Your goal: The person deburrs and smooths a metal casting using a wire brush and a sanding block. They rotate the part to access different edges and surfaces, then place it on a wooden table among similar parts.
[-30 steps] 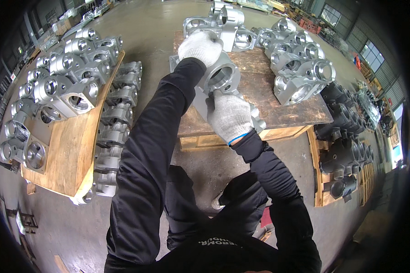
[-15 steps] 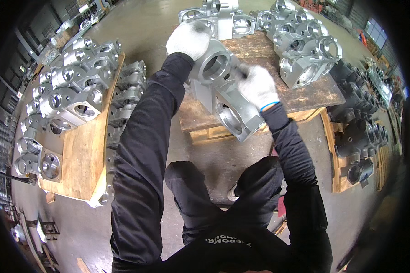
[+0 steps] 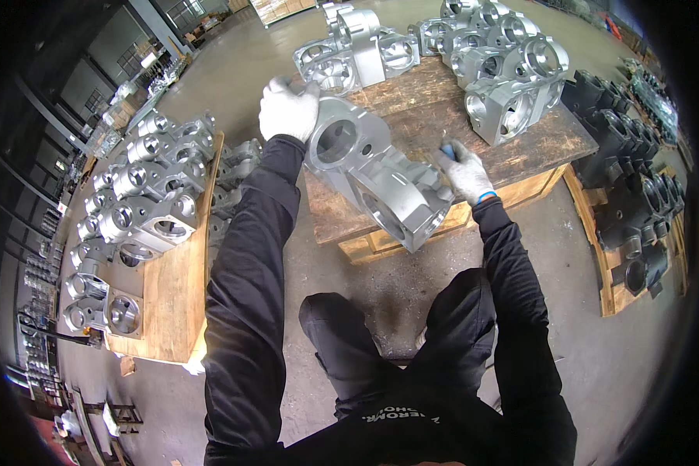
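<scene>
I hold a large silver cast-metal housing with round bores, tilted over the near edge of a wooden pallet. My left hand, in a white work glove, grips its far upper end. My right hand, also gloved with a blue cuff, holds its right side. The housing's lower end hangs past the pallet's front edge, above the concrete floor.
More silver housings crowd the back of the pallet. A second pallet at my left carries several similar castings. Dark castings sit on a pallet at right. My legs stand on the concrete floor below.
The housing has been pulled toward me and tipped over the pallet's front edge. My right hand shifted from its lower end to its right side; the view has dropped.
</scene>
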The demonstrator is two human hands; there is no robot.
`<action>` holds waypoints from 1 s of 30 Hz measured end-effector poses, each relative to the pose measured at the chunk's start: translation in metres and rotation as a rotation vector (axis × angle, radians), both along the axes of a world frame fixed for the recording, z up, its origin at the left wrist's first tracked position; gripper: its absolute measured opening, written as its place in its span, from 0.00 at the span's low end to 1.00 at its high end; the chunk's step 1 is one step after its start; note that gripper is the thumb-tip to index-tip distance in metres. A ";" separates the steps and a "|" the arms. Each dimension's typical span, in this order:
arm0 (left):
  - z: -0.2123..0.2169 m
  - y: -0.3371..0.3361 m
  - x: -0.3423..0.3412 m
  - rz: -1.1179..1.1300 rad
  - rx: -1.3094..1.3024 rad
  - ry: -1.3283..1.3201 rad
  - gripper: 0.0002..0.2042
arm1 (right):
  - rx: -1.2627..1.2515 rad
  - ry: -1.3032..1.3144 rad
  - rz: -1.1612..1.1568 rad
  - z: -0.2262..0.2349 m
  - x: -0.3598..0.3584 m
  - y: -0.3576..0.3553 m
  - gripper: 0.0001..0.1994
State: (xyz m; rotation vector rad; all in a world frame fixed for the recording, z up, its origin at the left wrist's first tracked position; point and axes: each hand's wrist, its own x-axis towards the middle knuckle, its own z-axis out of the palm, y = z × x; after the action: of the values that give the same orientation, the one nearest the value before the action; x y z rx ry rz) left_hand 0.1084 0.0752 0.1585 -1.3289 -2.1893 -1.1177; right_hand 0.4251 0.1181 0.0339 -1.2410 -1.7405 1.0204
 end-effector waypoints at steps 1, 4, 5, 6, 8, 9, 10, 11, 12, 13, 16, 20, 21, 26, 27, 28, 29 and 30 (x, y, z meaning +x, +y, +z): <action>-0.001 0.001 0.001 0.072 -0.043 -0.015 0.36 | -0.275 0.221 0.023 -0.014 -0.001 0.012 0.28; 0.002 0.003 0.001 0.077 -0.093 -0.114 0.36 | -0.444 0.420 0.226 -0.048 0.006 0.023 0.31; 0.004 0.002 0.000 0.077 -0.103 -0.152 0.36 | -0.365 0.433 0.224 -0.056 0.005 0.020 0.30; 0.005 0.000 0.000 0.053 -0.093 -0.130 0.37 | -0.355 0.400 0.228 -0.059 0.005 0.015 0.29; 0.007 -0.009 -0.003 -0.024 -0.102 -0.144 0.36 | -0.212 0.267 0.140 -0.063 0.004 -0.007 0.26; 0.008 -0.014 -0.004 -0.062 -0.107 -0.149 0.36 | -0.241 0.276 0.105 -0.064 0.007 -0.025 0.24; 0.009 -0.019 -0.006 -0.142 -0.085 -0.179 0.34 | -0.092 0.245 0.088 -0.066 0.006 -0.048 0.23; 0.009 -0.024 -0.007 -0.225 -0.059 -0.210 0.32 | -0.263 0.406 0.110 -0.068 0.008 -0.072 0.23; 0.009 -0.028 -0.008 -0.303 -0.048 -0.246 0.30 | -0.170 0.355 -0.004 -0.071 0.001 -0.097 0.21; 0.010 -0.029 -0.009 -0.394 -0.050 -0.258 0.28 | -0.132 0.442 -0.012 -0.075 -0.001 -0.126 0.18; 0.013 -0.021 -0.008 -0.626 -0.095 -0.280 0.24 | -0.102 0.503 -0.026 -0.081 -0.013 -0.186 0.17; 0.027 0.014 -0.006 -0.669 -0.091 0.009 0.30 | -0.207 0.194 0.039 -0.082 -0.046 -0.217 0.22; 0.029 0.022 -0.006 -0.604 -0.049 0.150 0.32 | -0.068 0.145 0.056 -0.082 -0.052 -0.216 0.22; 0.012 0.013 -0.014 -0.239 0.095 0.466 0.40 | 0.327 -0.082 0.272 -0.086 -0.053 -0.181 0.21; -0.001 0.000 -0.016 -0.255 0.211 0.466 0.38 | 0.463 -0.176 0.266 -0.086 -0.049 -0.173 0.22; -0.020 -0.017 -0.017 -0.267 0.336 0.451 0.34 | 0.468 -0.276 0.298 -0.086 -0.047 -0.164 0.22; -0.037 -0.031 -0.018 -0.228 0.397 0.406 0.32 | 0.410 -0.433 0.318 -0.084 -0.045 -0.156 0.22; -0.056 -0.045 -0.018 -0.174 0.395 0.358 0.31 | 0.470 -0.493 0.314 -0.081 -0.046 -0.149 0.20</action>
State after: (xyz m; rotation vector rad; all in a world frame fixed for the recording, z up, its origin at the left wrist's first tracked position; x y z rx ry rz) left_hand 0.0908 0.0303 0.1023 -1.4245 -1.5317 -1.1887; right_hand 0.3790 -0.0304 -0.0470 -0.9779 -2.4401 0.4282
